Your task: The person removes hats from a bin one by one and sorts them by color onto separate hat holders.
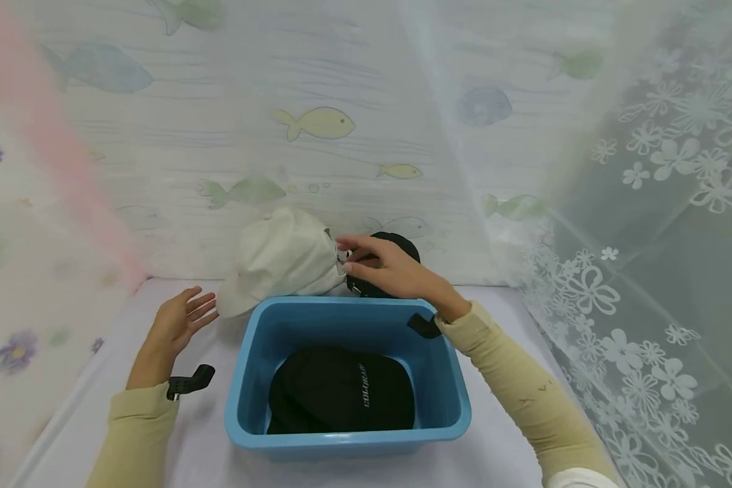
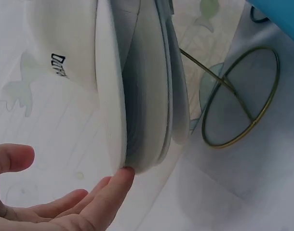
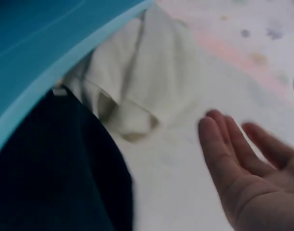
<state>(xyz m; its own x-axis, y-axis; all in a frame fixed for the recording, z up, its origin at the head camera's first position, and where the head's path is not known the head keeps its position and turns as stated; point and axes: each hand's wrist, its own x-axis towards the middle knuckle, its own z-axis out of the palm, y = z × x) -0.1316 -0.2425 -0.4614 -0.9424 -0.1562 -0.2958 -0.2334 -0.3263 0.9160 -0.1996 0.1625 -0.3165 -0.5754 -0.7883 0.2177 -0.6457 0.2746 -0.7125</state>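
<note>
white cap (image 1: pixel 287 254) between left hand (image 1: pixel 179 322) and right hand (image 1: pixel 396 269), both loosely spread

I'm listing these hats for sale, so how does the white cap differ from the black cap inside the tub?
The white cap is pale, the black cap dark. The white cap sits behind the blue tub, the black cap inside it. The white cap has dark lettering, the black cap pale lettering. Both carry lettering.

Left of the head view's centre you have an off-white fabric cap (image 1: pixel 287 254), brim pointing lower left; beside it, a rounded black cap (image 1: pixel 405 245), partly hidden.
</note>
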